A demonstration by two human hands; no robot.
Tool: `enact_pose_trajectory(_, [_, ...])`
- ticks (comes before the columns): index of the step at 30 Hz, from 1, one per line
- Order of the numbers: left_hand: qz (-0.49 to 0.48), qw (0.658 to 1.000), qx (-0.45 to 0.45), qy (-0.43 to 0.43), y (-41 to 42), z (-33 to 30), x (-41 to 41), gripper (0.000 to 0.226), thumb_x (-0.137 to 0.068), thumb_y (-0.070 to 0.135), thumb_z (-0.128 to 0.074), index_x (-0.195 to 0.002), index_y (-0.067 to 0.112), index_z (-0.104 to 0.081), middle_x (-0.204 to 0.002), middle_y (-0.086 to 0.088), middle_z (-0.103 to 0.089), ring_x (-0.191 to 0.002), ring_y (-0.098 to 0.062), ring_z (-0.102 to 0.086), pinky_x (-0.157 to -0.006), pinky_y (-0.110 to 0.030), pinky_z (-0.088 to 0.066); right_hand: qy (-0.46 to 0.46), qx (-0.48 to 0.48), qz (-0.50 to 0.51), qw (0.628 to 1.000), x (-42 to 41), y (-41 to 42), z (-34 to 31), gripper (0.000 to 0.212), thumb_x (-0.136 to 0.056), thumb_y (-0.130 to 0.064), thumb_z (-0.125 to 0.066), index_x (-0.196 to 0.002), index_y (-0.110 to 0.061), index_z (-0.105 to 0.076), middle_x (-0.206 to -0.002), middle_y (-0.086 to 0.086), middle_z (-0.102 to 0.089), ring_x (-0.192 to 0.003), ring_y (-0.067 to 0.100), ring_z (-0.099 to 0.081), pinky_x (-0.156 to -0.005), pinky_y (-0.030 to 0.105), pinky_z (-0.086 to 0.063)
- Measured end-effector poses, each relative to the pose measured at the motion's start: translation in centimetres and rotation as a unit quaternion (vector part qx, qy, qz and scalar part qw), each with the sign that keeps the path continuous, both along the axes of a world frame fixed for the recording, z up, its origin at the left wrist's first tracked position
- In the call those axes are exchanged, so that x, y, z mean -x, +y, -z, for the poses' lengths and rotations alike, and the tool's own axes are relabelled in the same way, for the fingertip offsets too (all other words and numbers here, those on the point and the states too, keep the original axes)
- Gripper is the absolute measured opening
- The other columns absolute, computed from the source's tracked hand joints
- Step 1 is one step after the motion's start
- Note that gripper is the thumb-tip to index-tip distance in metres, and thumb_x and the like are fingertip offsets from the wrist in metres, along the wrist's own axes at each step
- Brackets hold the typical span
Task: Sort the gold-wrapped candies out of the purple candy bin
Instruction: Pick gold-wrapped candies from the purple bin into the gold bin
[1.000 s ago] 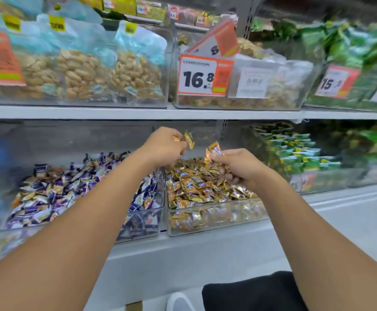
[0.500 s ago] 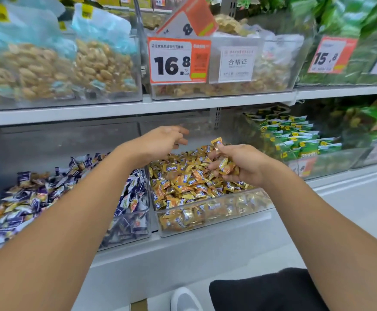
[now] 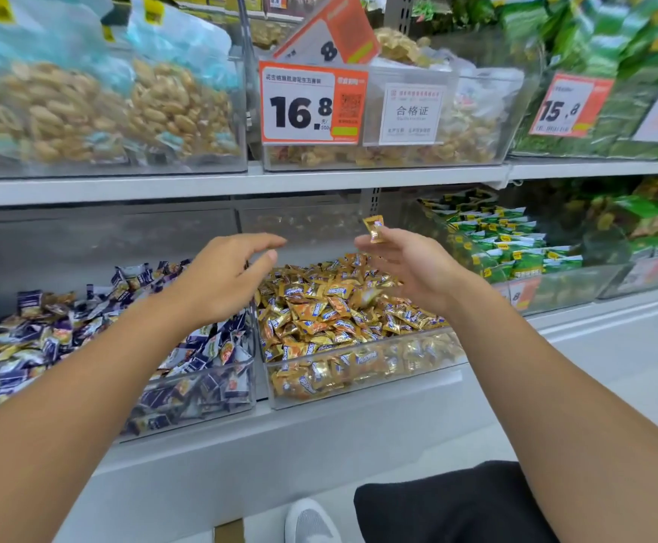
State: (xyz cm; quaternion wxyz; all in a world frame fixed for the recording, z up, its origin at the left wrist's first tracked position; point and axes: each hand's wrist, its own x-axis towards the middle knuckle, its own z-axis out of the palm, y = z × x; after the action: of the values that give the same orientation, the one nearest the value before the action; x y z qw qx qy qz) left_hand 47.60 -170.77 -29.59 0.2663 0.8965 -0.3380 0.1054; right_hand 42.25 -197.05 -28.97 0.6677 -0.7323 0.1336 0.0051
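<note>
A: Where is the gold candy (image 3: 373, 228) now?
B: It is at the fingertips of the right hand (image 3: 409, 268), above the gold bin (image 3: 362, 372). The hand is raised with the palm turned up; whether the fingers pinch the candy or have let it go, I cannot tell.
A: And the left hand (image 3: 223, 282)?
B: It hovers over the divider between the purple bin (image 3: 190, 401) and the gold bin. Its fingers are spread and relaxed, and they hold nothing.
A: What differs from half a second ago?
B: Then the right hand was low in the gold pile with several candies in its curled fingers. Now it is lifted and only one candy shows at it. The left hand has changed little; it was already empty over the same place.
A: Does the purple bin hold gold candies?
B: Yes, some gold wrappers lie among the purple ones, mostly at its left side.
A: What writing can be read?
B: An orange price tag (image 3: 313, 103) on the upper shelf says 16.8. Beside it a white card (image 3: 411, 113) says 合格证. Further right, a second tag (image 3: 566, 105) says 15.8. The wrapper print is too small to read.
</note>
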Motion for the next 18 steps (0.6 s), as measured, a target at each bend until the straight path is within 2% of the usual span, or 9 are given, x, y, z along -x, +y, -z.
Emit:
enact_pose_trajectory(2, [0.002,1.0,-0.018,-0.011,1.0,0.7,0.0,0.04,-0.105,0.03,-0.039,-0.142,0.02,-0.053,-0.144,0.002,-0.054,-0.134,-0.015,-0.046,-0.106,-0.028,-0.032,-0.047,0.178,0.039,0.982,0.1,0.7,-0.2,0.034,-0.102,-0.038,-0.05,-0.124,-0.02,-0.068,-0.134,-0.004,-0.062,-0.116,0.016,-0.056,-0.099,0.037,-0.038])
enact_pose_trajectory(4, [0.003,1.0,-0.029,-0.008,2.2,1.0,0.0,0.041,-0.105,0.03,-0.038,-0.142,0.02,-0.052,-0.144,0.003,-0.053,-0.134,-0.015,-0.045,-0.105,-0.027,-0.032,-0.094,0.342,-0.018,0.935,0.2,1.9,-0.1,0.043,-0.099,-0.026,-0.057,-0.142,-0.024,-0.054,-0.147,-0.005,-0.05,-0.118,0.015,-0.059,-0.098,0.029,-0.042])
enact_pose_trajectory(6, [-0.004,1.0,-0.026,-0.008,3.5,0.9,-0.1,0.041,-0.105,0.031,-0.038,-0.142,0.021,-0.052,-0.144,0.004,-0.052,-0.133,-0.015,-0.046,-0.104,-0.026,-0.032,-0.096,0.418,-0.181,0.885,-0.2,3.7,0.9,0.05,-0.098,-0.022,-0.059,-0.146,-0.032,-0.048,-0.158,-0.007,-0.036,-0.13,0.015,-0.052,-0.112,0.036,-0.039])
enact_pose_trajectory(9, [-0.029,0.999,-0.035,-0.003,5.5,0.9,-0.3,0.042,-0.104,0.032,-0.039,-0.143,0.022,-0.051,-0.144,0.003,-0.053,-0.133,-0.018,-0.047,-0.102,-0.028,-0.034,0.001,0.49,-0.392,0.778,-1.2,5.6,2.7,0.044,-0.104,-0.03,-0.05,-0.147,-0.04,-0.044,-0.166,-0.01,-0.012,-0.153,0.016,-0.009,-0.124,0.047,-0.008])
enact_pose_trajectory(12, [-0.047,0.997,-0.061,0.025,7.5,1.4,0.5,0.042,-0.104,0.033,-0.04,-0.143,0.022,-0.051,-0.144,0.002,-0.053,-0.132,-0.018,-0.048,-0.099,-0.029,-0.035,0.096,0.591,-0.368,0.712,-2.8,3.8,3.1,0.049,-0.108,-0.033,-0.039,-0.153,-0.046,-0.027,-0.167,-0.011,0.003,-0.154,0.022,0.006,-0.121,0.056,0.0])
enact_pose_trajectory(13, [-0.049,0.996,-0.068,0.037,8.0,1.5,0.8,0.042,-0.104,0.033,-0.04,-0.143,0.022,-0.051,-0.144,0.002,-0.053,-0.13,-0.018,-0.049,-0.098,-0.028,-0.034,0.119,0.619,-0.318,0.708,-3.2,2.5,3.4,0.051,-0.108,-0.031,-0.037,-0.154,-0.047,-0.021,-0.167,-0.008,0.003,-0.154,0.026,0.003,-0.12,0.058,-0.004])
enact_pose_trajectory(15, [-0.047,0.994,-0.074,0.057,9.0,1.4,1.3,0.042,-0.103,0.032,-0.04,-0.143,0.024,-0.051,-0.143,0.004,-0.053,-0.117,-0.016,-0.055,-0.095,-0.027,-0.035,0.136,0.634,-0.197,0.735,-3.4,0.5,3.8,0.051,-0.108,-0.027,-0.035,-0.155,-0.044,-0.023,-0.168,0.0,-0.005,-0.153,0.033,-0.007,-0.12,0.058,-0.016])
enact_pose_trajectory(16, [-0.046,0.994,-0.075,0.06,9.5,1.2,1.5,0.041,-0.103,0.032,-0.041,-0.141,0.025,-0.053,-0.141,0.005,-0.054,-0.108,-0.014,-0.057,-0.094,-0.028,-0.036,0.124,0.624,-0.16,0.754,-3.2,-0.1,3.7,0.048,-0.108,-0.028,-0.036,-0.154,-0.04,-0.03,-0.167,0.004,-0.015,-0.151,0.034,-0.018,-0.119,0.055,-0.023])
enact_pose_trajectory(18, [-0.05,0.995,-0.07,0.041,10.5,0.7,1.3,0.037,-0.102,0.032,-0.044,-0.135,0.023,-0.059,-0.135,0.003,-0.06,-0.107,-0.016,-0.059,-0.092,-0.031,-0.039,0.079,0.582,-0.117,0.801,-2.7,0.2,2.1,0.04,-0.106,-0.035,-0.041,-0.145,-0.03,-0.05,-0.154,0.007,-0.044,-0.136,0.033,-0.044,-0.11,0.045,-0.039])
